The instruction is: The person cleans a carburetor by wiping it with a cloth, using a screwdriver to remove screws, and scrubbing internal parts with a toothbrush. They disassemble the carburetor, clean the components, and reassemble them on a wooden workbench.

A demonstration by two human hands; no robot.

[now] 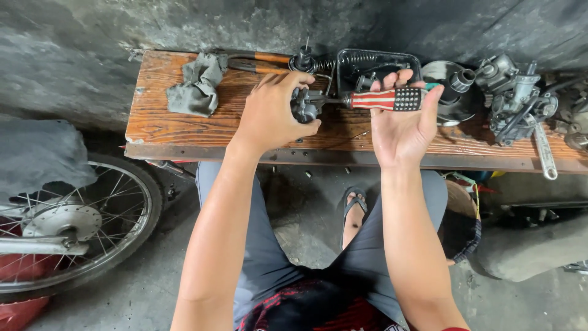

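Note:
My left hand (269, 113) grips a small grey metal engine part (304, 105) above a wooden bench (184, 132). My right hand (401, 122) holds a screwdriver (386, 98) with a red, white and dark patterned handle, palm turned up, fingers curled around the handle. The screwdriver's shaft points left and its tip meets the metal part. Both hands hover over the middle of the bench.
A grey rag (196, 84) lies on the bench's left, pliers with orange handles (260, 61) behind it. A black tray (376, 64) with a spring, a carburetor (511, 98) and a wrench (545, 153) sit to the right. A motorcycle wheel (67, 220) stands at lower left.

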